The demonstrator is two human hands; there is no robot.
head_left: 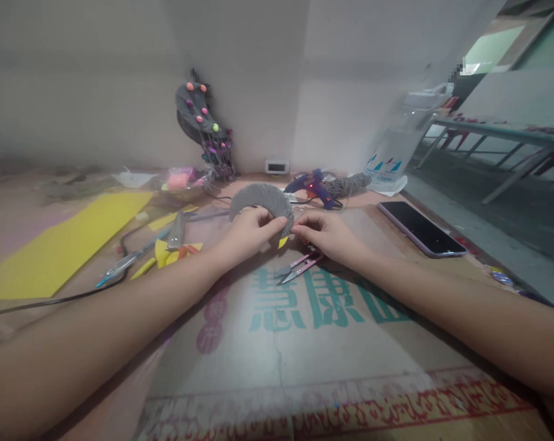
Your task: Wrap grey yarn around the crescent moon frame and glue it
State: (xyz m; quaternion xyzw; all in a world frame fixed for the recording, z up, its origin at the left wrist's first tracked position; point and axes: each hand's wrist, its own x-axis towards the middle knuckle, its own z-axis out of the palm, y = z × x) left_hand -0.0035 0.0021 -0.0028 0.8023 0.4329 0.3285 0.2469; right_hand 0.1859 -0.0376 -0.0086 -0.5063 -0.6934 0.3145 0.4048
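Observation:
My left hand [248, 234] is closed on a grey yarn-wrapped crescent [261, 201] and holds it upright above the cardboard sheet [304, 343]. A bit of yellow foam shows at the crescent's lower right end. My right hand [325, 236] pinches that same end, fingers pressed together. Small pink thread snips [299, 267] lie on the cardboard just below my right hand.
A blue glue gun [314, 187] and a ball of grey yarn [350, 182] lie behind the crescent. A phone [421, 228] rests at the right. Yellow foam sheet [60, 242], foam scraps and scissors [134, 260] lie at the left. A decorated grey craft piece [203, 122] leans on the wall.

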